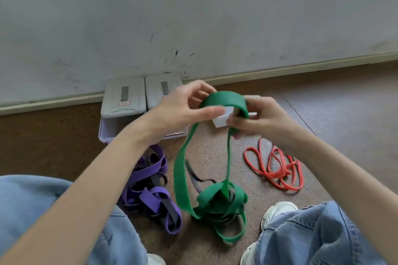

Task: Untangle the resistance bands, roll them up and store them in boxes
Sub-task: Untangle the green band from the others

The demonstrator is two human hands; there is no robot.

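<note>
The person sits on the floor and holds up a wide green band (pixel 183 157) in front of the body, between the two knees in blue jeans (pixel 323 232). The band is flat, smooth rubber; its top loop arches over a small white box (pixel 221 119) and two long strips hang almost straight down to a knotted green heap on the brown speckled floor (pixel 355 114). The left hand (pixel 185 105) has curled fingers around the top of the loop, thumb stretched toward the box. The right hand (pixel 258 120) pinches the box and the band together with bent fingers. On the near left lies a pile of purple bands (pixel 157 196) mixed with black ones, and on the right a thin red band (pixel 277 170) in loose loops. At the far wall stand two grey plastic boxes (pixel 122 101) with closed lids.
</note>
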